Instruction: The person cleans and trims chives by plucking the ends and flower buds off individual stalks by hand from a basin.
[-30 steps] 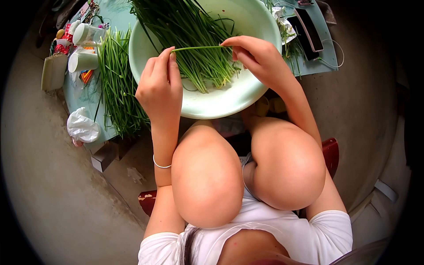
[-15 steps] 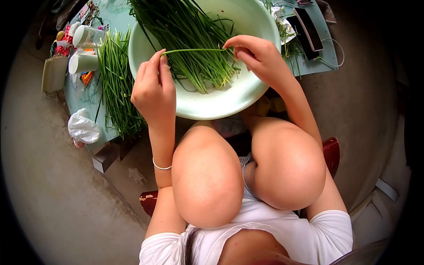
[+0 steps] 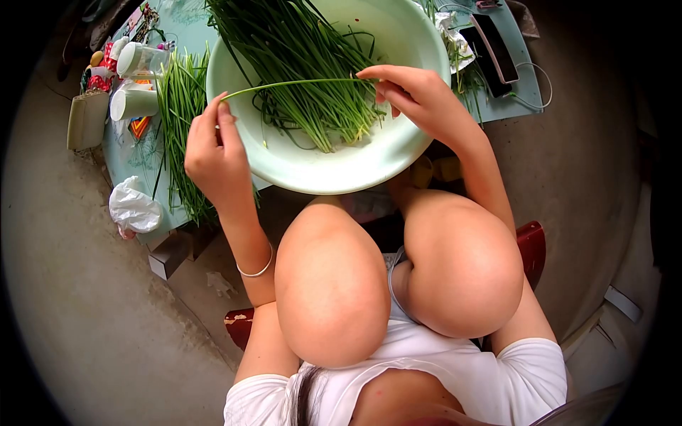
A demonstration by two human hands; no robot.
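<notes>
A single long green chive stalk [image 3: 298,82] is stretched between my two hands, over a pale green basin [image 3: 320,177]. My left hand [image 3: 219,153] pinches one end between thumb and fingertips, above the basin's left rim. At the other end, my right hand [image 3: 419,99] pinches the stalk between thumb and index finger near the basin's right side. Below the stalk, a thick bunch of chives [image 3: 305,57] lies in the basin, its pale cut ends toward me. More chives [image 3: 181,135] are heaped on the table left of the basin, partly behind my left hand.
The light blue table [image 3: 160,14] also holds plastic cups [image 3: 133,101], a crumpled white bag [image 3: 135,206] and, at the right, a phone [image 3: 495,46] with a white cable. My knees [image 3: 334,284] are just in front of the basin.
My left hand has moved left and slightly down, so a longer stretch of the chive stalk shows between my hands. My right hand has barely moved.
</notes>
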